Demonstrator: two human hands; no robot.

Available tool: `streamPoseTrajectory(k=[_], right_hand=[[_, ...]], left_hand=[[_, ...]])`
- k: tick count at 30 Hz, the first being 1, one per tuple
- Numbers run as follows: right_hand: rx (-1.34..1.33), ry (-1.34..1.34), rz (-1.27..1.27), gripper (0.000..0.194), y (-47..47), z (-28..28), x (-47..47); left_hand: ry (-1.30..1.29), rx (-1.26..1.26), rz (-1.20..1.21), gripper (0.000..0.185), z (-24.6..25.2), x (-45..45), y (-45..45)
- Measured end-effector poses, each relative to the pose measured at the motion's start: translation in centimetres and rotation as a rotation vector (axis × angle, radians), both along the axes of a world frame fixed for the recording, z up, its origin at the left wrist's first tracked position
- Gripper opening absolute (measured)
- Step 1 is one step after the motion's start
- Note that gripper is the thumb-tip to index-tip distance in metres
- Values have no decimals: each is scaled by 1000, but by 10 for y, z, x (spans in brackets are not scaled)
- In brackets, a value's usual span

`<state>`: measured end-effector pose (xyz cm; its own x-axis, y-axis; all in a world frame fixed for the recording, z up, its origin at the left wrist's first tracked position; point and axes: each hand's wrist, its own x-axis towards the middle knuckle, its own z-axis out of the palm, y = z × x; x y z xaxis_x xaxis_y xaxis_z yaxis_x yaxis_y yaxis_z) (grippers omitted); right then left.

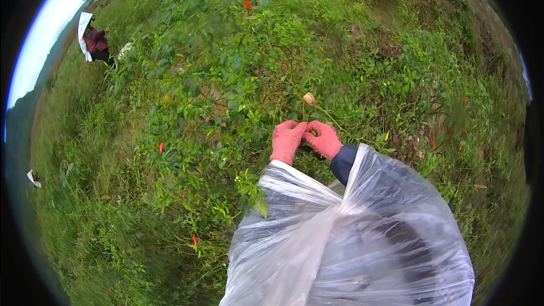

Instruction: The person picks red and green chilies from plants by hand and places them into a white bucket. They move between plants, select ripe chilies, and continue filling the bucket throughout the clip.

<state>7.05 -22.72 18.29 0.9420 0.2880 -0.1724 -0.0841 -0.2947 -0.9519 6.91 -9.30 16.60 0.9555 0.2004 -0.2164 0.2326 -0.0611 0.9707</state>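
Observation:
My left hand and my right hand wear pink gloves and meet fingertip to fingertip above the plants. A small green thing, perhaps a fruit, shows between the bent fingers of my right hand, mostly covered by them. My left thumb and fingers are pinched together against it; what they grip is hidden. Just beyond my hands, a pale, papery pod or bud stands on a thin stem. Chilli pepper plants surround my hands, with a red chilli hanging to the left and another red chilli farther off.
A clear plastic rain cover drapes over my arms and body. One leafy branch touches its left side. A person under a white cover stands in the growth at upper left, and another white-covered figure is at far left.

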Motion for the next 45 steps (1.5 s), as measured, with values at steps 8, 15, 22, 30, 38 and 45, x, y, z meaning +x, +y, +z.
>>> streamPoseTrajectory(k=[8,15,22,30,38,45], right_hand=[[801,455,-30,9,-4,-2,5],[555,496,31,11,-8,-1,1],[302,160,-321,16,2,-6,-4],[311,369,-300,18,3,-12,-5],[154,412,-113,15,-9,-9,11],[137,446,105,14,-13,-9,9]], left_hand=[[85,-569,171,16,-10,-8,6],[-25,-397,94,17,-5,-11,11],[-6,-449,74,20,-9,-6,7],[67,-378,18,22,-10,-9,12],[7,-187,-90,32,-8,-11,10],[84,161,-96,44,9,-12,8]])
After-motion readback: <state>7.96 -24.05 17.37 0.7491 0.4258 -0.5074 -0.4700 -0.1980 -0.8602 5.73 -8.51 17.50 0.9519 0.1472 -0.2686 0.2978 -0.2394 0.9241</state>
